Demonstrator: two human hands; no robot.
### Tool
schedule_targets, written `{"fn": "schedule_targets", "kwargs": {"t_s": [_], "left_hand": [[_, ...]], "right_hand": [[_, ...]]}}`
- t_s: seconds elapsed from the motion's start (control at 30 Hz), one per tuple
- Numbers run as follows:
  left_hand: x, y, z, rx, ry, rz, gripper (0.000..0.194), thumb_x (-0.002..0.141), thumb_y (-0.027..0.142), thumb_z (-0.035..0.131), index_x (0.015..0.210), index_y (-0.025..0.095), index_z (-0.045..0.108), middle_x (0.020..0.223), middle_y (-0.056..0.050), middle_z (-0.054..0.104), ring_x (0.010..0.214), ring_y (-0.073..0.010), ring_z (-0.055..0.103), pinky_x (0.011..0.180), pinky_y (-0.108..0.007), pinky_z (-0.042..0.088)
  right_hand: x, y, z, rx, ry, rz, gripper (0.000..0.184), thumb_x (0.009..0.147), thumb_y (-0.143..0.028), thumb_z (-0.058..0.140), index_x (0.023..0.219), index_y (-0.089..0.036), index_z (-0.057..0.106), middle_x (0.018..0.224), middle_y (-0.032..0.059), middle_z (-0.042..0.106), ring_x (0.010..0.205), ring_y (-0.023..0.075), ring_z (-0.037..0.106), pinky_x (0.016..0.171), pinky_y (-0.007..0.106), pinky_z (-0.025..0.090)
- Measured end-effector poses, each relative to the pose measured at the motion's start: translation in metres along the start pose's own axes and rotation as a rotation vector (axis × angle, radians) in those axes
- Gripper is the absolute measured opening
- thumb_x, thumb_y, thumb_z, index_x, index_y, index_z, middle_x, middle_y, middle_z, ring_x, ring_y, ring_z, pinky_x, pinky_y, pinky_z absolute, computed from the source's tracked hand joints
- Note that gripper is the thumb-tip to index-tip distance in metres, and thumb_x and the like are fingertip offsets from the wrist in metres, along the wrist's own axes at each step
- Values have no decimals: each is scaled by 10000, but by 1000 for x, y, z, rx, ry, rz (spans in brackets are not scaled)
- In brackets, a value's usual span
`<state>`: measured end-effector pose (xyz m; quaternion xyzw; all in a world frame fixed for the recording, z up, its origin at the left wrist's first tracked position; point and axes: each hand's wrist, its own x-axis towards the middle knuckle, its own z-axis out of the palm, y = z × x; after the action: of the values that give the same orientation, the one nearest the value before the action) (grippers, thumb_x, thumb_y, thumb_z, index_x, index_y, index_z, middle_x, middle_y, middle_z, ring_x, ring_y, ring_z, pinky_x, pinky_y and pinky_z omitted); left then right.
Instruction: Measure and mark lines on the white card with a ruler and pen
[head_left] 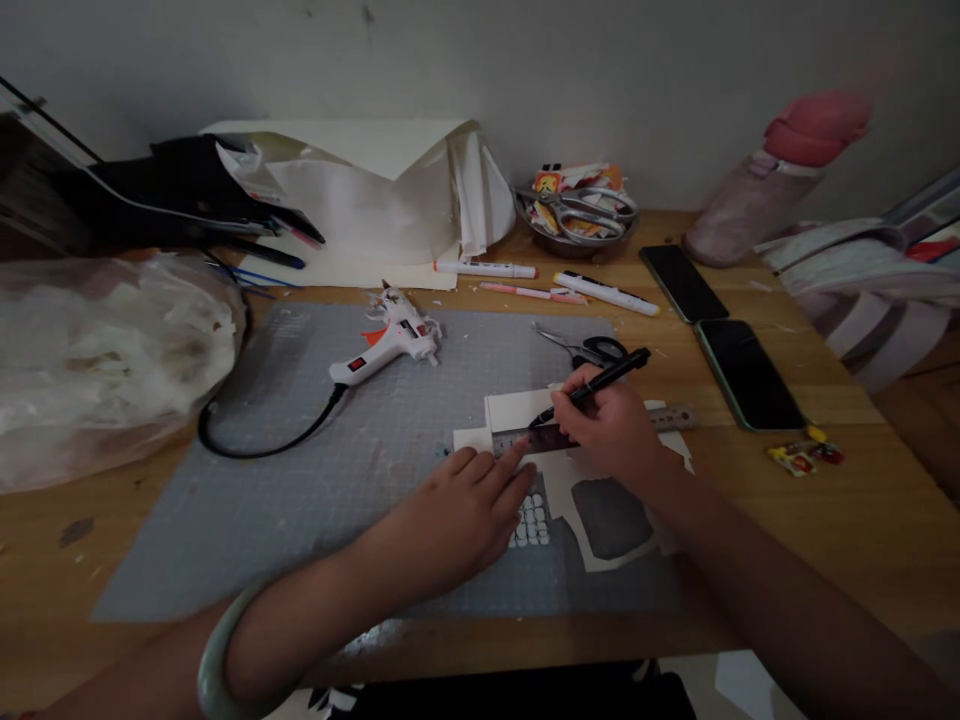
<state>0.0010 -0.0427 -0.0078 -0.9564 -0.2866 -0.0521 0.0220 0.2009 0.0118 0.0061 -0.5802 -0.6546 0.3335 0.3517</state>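
My right hand point(616, 432) grips a black pen point(611, 375), its tip resting at the upper edge of a metal ruler point(675, 418). Under the ruler lies a piece of white paper or card point(514, 408), with irregular cut-outs in its lower part. My left hand point(469, 505) lies palm down, index finger stretched out and pressing the ruler's left part; the other fingers are slightly bent. Beside that hand several small white pieces point(534, 522) sit in rows, partly covered by it. Just behind the pen are black-handled scissors point(600, 350).
A grey cutting mat point(300, 530) covers the table's middle. On it rests a white glue gun point(390, 345) with a black cord. Behind are markers point(607, 293) and a bowl point(577, 238) holding scissors. Two phones point(750, 375) and a pink-capped bottle point(765, 190) stand right; a plastic bag point(105, 360) lies left.
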Motion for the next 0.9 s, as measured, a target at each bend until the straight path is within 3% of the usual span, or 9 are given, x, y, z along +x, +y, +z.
{"fn": "schedule_targets", "kwargs": {"t_s": [0.9], "left_hand": [[0, 0, 0, -20, -12, -3, 399, 915, 259, 485, 1286, 115, 507, 1393, -170, 505, 1008, -252, 608, 866, -385, 440]], "right_hand": [[-1, 4, 0, 5, -31, -4, 119, 779, -306, 523, 705, -222, 484, 542, -27, 529, 511, 137, 518, 515, 266, 409]]}}
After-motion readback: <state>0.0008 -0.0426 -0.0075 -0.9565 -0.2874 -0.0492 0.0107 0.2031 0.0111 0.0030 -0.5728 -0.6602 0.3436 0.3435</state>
